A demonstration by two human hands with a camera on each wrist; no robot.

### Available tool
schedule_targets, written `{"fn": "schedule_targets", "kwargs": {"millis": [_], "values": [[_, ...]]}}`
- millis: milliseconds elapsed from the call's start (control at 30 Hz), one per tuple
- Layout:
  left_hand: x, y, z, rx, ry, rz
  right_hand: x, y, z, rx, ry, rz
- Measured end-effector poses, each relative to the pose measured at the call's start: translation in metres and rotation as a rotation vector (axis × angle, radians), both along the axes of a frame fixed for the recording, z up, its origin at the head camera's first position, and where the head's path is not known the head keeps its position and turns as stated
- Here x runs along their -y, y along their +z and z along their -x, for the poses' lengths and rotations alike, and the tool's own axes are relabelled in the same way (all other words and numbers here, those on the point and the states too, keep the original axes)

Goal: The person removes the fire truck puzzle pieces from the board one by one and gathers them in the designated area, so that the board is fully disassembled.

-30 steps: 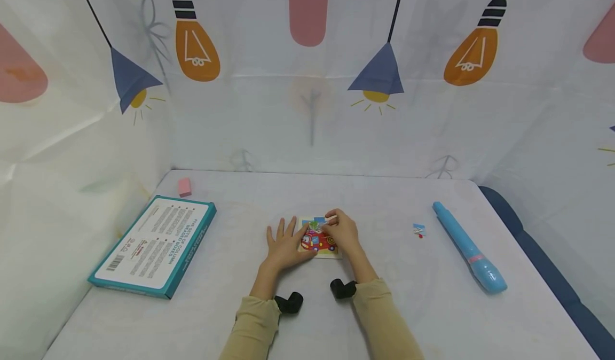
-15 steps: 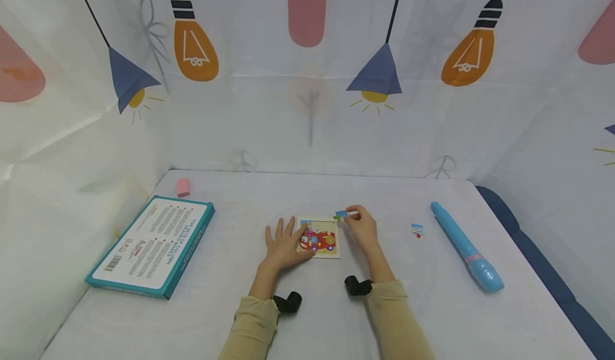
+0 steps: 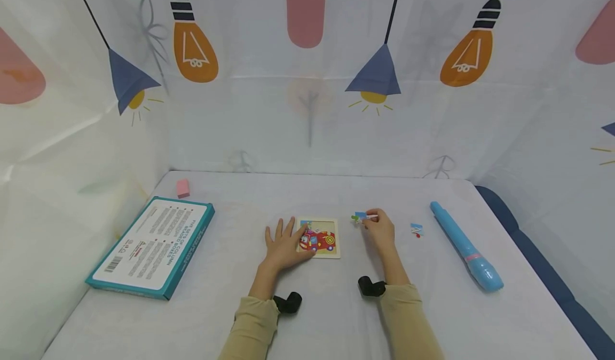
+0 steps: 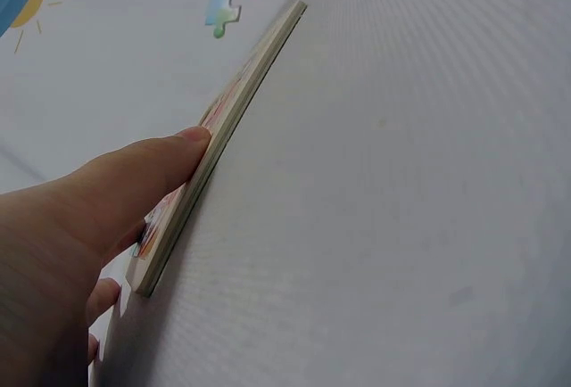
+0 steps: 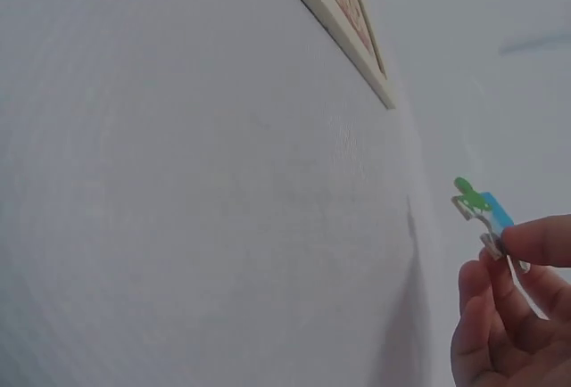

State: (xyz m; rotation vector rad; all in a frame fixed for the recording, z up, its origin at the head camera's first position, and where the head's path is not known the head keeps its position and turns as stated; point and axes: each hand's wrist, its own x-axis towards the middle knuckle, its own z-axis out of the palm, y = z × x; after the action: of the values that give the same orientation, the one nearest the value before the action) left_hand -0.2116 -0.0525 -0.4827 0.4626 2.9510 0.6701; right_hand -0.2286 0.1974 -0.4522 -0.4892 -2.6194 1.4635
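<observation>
A small jigsaw puzzle in a wooden tray (image 3: 338, 242) lies mid-table, with a red vehicle picture filling its lower part. My left hand (image 3: 284, 247) rests on its left side, fingers spread and thumb on the near edge; in the left wrist view the thumb (image 4: 161, 160) presses the rim. To the right of the tray, my right hand (image 3: 381, 231) pinches a blue and green puzzle piece (image 5: 486, 210) between thumb and fingers, held above the table. Further right on the cloth lies a loose blue piece (image 3: 416, 228) with white and red marks.
A teal-edged box (image 3: 154, 242) lies on the left, and a pink block (image 3: 183, 187) sits behind it. On the right is a blue, microphone-shaped object (image 3: 466, 248). A white curtain printed with lamps (image 3: 307, 119) hangs behind the table.
My right hand has lifted the blue and green piece away from the tray's top right area and carried it rightward. The left hand has stayed on the tray.
</observation>
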Motion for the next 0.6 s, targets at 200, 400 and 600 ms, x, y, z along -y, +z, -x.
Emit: {"fn": "schedule_targets", "kwargs": {"millis": [200,400,600], "values": [[0.000,-0.001,0.000,0.001,0.001,-0.005,-0.017,-0.002,-0.004,0.029,-0.041,-0.022],[0.000,-0.002,0.000,0.005,0.003,0.000,-0.036,-0.004,-0.011,0.073,-0.096,-0.010],[0.000,-0.003,0.001,0.003,0.006,0.002,-0.050,-0.002,-0.017,0.086,-0.135,-0.027]]}}
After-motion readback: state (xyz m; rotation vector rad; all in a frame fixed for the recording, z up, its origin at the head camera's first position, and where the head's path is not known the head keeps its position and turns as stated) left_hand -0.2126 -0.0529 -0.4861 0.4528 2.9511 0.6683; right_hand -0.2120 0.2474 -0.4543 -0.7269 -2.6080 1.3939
